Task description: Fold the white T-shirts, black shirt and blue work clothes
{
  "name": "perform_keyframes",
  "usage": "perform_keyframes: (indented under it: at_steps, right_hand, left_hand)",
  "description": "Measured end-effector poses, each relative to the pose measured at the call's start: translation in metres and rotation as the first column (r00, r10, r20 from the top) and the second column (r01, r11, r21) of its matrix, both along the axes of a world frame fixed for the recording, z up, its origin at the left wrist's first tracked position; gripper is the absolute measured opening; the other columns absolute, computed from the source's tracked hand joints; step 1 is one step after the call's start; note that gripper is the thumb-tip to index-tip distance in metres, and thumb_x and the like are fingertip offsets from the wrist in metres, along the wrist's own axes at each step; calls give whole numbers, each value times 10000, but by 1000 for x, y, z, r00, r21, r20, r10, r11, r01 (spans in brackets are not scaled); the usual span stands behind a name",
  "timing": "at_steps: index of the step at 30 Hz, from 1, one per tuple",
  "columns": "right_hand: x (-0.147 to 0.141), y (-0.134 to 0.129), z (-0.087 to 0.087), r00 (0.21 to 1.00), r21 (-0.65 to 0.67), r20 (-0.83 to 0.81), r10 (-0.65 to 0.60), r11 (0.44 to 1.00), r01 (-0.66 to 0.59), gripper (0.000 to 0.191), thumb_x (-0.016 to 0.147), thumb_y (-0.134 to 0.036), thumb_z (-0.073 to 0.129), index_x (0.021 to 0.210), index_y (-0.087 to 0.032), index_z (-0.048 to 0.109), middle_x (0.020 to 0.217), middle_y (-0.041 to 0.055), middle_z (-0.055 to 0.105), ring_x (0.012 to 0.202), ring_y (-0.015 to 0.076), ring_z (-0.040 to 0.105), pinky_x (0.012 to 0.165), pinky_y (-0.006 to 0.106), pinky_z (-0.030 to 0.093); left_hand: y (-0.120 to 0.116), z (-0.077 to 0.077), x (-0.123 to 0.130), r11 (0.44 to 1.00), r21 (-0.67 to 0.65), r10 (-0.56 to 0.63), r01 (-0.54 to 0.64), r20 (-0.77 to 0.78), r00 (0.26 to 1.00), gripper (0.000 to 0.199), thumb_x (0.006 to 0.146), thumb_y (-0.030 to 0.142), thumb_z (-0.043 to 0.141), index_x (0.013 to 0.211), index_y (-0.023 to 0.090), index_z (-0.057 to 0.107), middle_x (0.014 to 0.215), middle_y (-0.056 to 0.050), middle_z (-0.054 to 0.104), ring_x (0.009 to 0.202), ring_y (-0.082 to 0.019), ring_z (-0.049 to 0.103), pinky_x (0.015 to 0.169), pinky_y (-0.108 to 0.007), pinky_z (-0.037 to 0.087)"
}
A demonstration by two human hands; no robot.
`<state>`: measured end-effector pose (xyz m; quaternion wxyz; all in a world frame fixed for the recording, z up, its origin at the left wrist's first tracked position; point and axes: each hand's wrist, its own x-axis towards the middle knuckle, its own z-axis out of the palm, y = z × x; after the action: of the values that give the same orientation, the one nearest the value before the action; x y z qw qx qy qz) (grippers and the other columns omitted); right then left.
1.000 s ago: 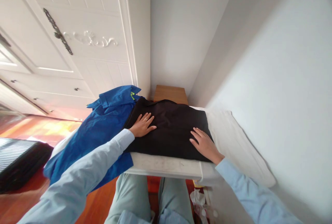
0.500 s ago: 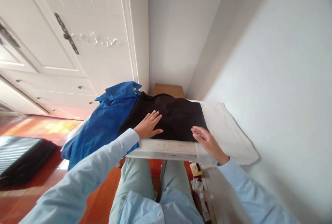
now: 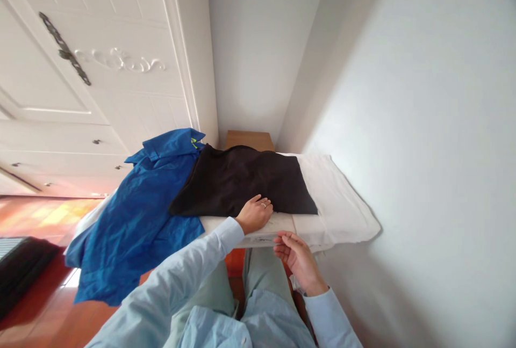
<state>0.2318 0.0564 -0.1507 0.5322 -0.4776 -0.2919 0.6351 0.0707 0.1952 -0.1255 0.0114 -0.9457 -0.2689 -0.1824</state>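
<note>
A piece of black cloth (image 3: 242, 181), with a few soft wrinkles, lies across a long narrow padded surface covered in white cloth (image 3: 336, 197). My left hand (image 3: 256, 215) is at the near edge of the black cloth, knuckles up and fingers curled under; what is beneath the fingertips is hidden. Closer to my body, just in front of the padded edge, hovers my right hand (image 3: 298, 259), its thumb and fingers loosely bent and apart, holding nothing that I can see. A blue collared shirt (image 3: 149, 197) drapes over the left end, partly under the black cloth.
On the left stands a white wardrobe (image 3: 92, 106) with drawers. A pale wall (image 3: 427, 138) borders the right side. Behind the padded surface is a brown wooden box-like piece (image 3: 250, 140). A dark object (image 3: 28, 267) sits on the reddish wooden floor (image 3: 48, 305).
My left hand has slid from lying flat on the black cloth to its near edge, fingers now curled. The right hand has drawn back towards me. My view has swung a little rightward.
</note>
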Motion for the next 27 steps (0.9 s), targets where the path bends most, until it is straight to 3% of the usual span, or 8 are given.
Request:
perform_keyframes:
  at_steps: [7, 15, 18, 20, 22, 24, 25, 27]
  right_hand:
    - [39, 18, 20, 971, -5, -233, -43, 999, 43, 379, 850, -583, 688, 1013, -243, 726, 1142, 107, 755, 1136, 253, 695, 990, 416, 590]
    - [92, 31, 52, 935, -112, -295, -195, 979, 169, 299, 912, -525, 622, 978, -253, 729, 1039, 44, 788, 1018, 244, 730, 904, 434, 614]
    - [117, 35, 55, 963, -220, -227, -145, 971, 94, 366, 914, -543, 589, 933, -206, 730, 952, 92, 791, 982, 283, 739, 869, 441, 615]
    - [128, 45, 58, 981, -258, -189, -46, 966, -4, 374, 905, -534, 593, 958, -188, 724, 941, 109, 786, 954, 297, 744, 846, 441, 615]
    - [135, 62, 60, 988, -260, -154, 31, 963, -71, 354, 903, -498, 601, 998, -176, 714, 944, 113, 780, 913, 287, 749, 821, 417, 615]
    - [139, 85, 63, 992, -250, -119, 42, 966, -71, 286, 919, -422, 593, 988, -168, 705, 914, 103, 774, 846, 250, 752, 790, 366, 615]
    - [141, 98, 65, 994, -252, -104, 29, 966, -55, 251, 934, -381, 574, 964, -166, 700, 883, 97, 769, 803, 229, 750, 765, 339, 614]
    - [142, 127, 69, 998, -271, -66, -10, 963, -9, 244, 971, -318, 512, 902, -161, 687, 806, 87, 754, 721, 197, 736, 708, 301, 610]
  left_hand:
    - [-43, 10, -11, 1000, -26, -3, 11, 303, 953, 365, 1003, 204, 401, 1269, 182, 650, 1279, -135, 701, 1252, -234, 629, 1134, -483, 463]
    - [-99, -4, -30, 998, -55, 3, 22, 415, 910, 437, 963, 150, 467, 1389, 194, 556, 1341, -127, 666, 1360, -260, 532, 1143, -542, 457]
    - [-114, -11, -45, 985, -148, 157, -89, 561, 813, 518, 946, 167, 516, 1456, 249, 475, 1408, -123, 615, 1394, -267, 495, 1127, -540, 471]
    - [-121, -17, -60, 904, -344, 426, -252, 694, 580, 490, 942, 217, 552, 1422, 295, 490, 1433, -116, 585, 1361, -271, 527, 1100, -521, 489]
    - [-124, -21, -79, 711, -619, 689, -334, 707, 158, 425, 918, 287, 605, 1338, 297, 536, 1403, -111, 582, 1298, -277, 569, 1080, -513, 491]
    - [-123, -22, -99, 534, -816, 776, -223, 577, -255, 398, 850, 329, 677, 1230, 273, 572, 1314, -91, 607, 1231, -269, 601, 1072, -492, 485]
    - [-121, -20, -109, 485, -866, 774, -124, 491, -400, 389, 808, 321, 709, 1173, 264, 587, 1261, -72, 619, 1192, -251, 616, 1062, -460, 490]
    - [-117, -14, -126, 458, -886, 751, 72, 342, -565, 359, 733, 256, 750, 1065, 252, 614, 1155, -27, 637, 1088, -189, 645, 1015, -360, 511]
